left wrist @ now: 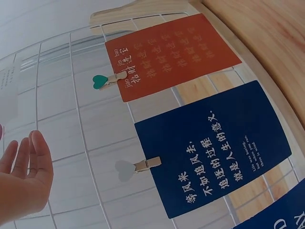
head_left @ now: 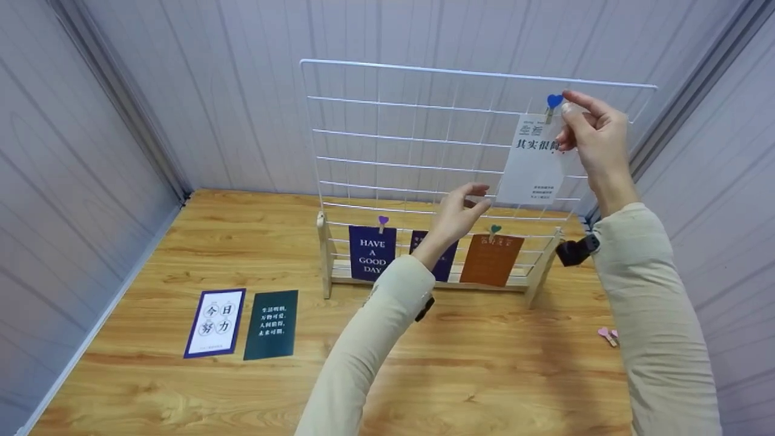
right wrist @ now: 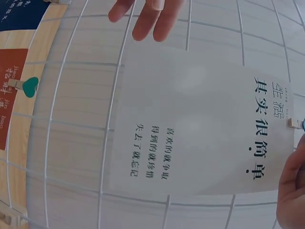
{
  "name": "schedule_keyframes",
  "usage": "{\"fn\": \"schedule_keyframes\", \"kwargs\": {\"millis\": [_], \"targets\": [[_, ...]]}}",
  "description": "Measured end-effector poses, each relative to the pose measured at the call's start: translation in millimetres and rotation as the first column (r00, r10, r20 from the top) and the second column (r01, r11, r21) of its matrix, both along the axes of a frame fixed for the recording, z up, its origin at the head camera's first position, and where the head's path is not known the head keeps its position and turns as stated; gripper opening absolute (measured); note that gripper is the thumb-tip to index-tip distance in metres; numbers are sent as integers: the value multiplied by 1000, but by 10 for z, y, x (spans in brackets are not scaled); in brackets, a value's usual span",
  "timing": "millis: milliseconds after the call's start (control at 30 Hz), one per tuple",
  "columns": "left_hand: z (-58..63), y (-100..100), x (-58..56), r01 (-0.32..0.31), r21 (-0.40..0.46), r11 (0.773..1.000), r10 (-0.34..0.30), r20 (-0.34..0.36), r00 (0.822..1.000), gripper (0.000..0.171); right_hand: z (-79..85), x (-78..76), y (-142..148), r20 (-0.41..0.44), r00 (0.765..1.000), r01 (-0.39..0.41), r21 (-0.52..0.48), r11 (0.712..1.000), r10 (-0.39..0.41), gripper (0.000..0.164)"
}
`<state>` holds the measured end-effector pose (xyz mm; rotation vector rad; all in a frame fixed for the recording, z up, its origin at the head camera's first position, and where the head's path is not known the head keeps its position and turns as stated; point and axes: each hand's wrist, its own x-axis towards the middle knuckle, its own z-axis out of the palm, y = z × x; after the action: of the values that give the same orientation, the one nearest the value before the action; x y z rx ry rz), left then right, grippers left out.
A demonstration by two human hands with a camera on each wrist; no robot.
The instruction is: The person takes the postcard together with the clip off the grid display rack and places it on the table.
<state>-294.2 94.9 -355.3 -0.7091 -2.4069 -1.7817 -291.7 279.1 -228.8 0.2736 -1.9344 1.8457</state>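
Observation:
A white card with dark Chinese lettering hangs high on the right of the white wire grid. At its top edge sits a wooden clip with a blue heart. My right hand is beside this clip, thumb and index fingertips right at the heart's right edge, the whole heart showing. Just left of the card's lower edge, my left hand has loosely bent fingers and holds nothing. In the right wrist view, the left fingers overlap the card's edge.
Below hang a purple-blue card, a navy card and an orange card, each clipped. A wooden base supports the grid. On the table lie a purple-bordered card, a green card and pink heart clips.

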Motion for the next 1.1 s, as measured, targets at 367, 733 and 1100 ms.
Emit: {"fn": "schedule_keyframes", "kwargs": {"millis": [367, 733, 1100], "targets": [[5, 117, 13, 1, -9, 1000, -1, 33, 999, 32, 147, -13, -66, 71, 984, 120, 413, 903, -163, 34], [33, 206, 6, 5, -33, 999, -4, 35, 999, 34, 145, -56, -21, 83, 988, 86, 379, 921, -127, 30], [60, 276, -10, -70, 3, 998, 70, 7, 998, 22, 188, -53, -29, 155, 986, 34, 218, 975, -69, 31]]}}
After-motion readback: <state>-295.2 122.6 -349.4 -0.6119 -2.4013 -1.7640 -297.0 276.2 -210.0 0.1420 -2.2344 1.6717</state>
